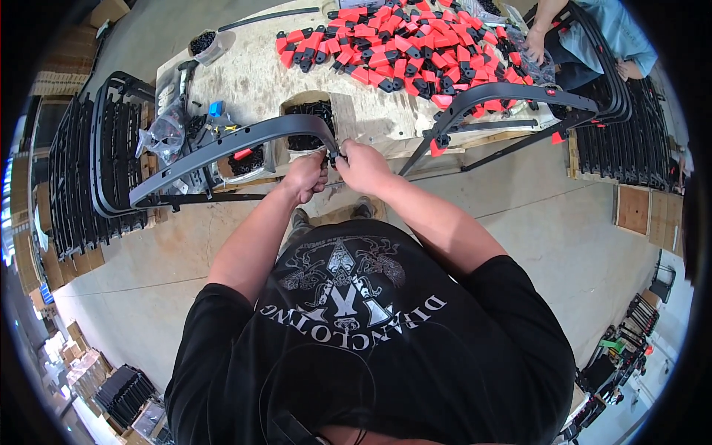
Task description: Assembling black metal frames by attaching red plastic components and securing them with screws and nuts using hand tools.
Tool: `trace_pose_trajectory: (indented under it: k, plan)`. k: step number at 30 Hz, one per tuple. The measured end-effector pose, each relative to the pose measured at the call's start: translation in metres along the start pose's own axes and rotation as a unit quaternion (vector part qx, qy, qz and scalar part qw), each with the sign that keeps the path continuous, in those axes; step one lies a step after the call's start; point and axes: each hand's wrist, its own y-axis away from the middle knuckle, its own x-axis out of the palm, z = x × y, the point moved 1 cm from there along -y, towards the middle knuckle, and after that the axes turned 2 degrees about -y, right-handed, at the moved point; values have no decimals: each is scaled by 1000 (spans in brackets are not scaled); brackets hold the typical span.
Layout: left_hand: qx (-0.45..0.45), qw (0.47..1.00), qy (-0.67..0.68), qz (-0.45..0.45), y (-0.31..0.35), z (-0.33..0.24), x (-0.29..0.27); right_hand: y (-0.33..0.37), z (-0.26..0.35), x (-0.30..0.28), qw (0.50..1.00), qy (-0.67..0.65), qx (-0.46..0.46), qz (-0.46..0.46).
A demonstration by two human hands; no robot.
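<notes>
A dark grey bent metal tube frame point(245, 138) with holes along it curves over the near left side of the table, its end coming down between my hands. My right hand point(362, 167) is closed at that end, thumb and fingers pressed against the tube. Just beside it, my left hand point(305, 178) is curled with its fingers by the same end; whatever lies inside them is hidden. Behind my hands a box of small black parts point(311, 122) sits at the table's near edge. Another small box of black parts point(248, 162) stands left of it, with a red piece on top.
Red-and-black brackets point(415, 52) lie heaped on the wooden table point(245, 81). A second bent frame point(512, 93) rests at the right, near another person's hand point(535, 44). Stacked black frames point(70, 174) stand left. A hammer point(185, 74) and plastic bag point(165, 133) lie on the table.
</notes>
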Motion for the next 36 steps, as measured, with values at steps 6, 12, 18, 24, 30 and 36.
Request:
trace_pose_trajectory:
  k: [6,12,18,24,30,36]
  plan:
    - [41,998,48,-18,-5,14,5,1,-4,4,999,-14,-19,-32]
    - [30,996,64,47,-4,15,1,-1,-3,3,1000,2,-21,-15]
    - [3,992,93,86,-5,14,-5,-1,-3,5,999,-2,-25,-21]
    - [234,972,-20,20,-1,10,-12,2,2,-1,1000,-8,-9,-6]
    - [27,994,-81,-65,-14,17,-14,1,1,1,1000,-11,-11,-10]
    - [128,987,-16,-96,19,-3,19,0,-7,2,1000,-8,0,-16]
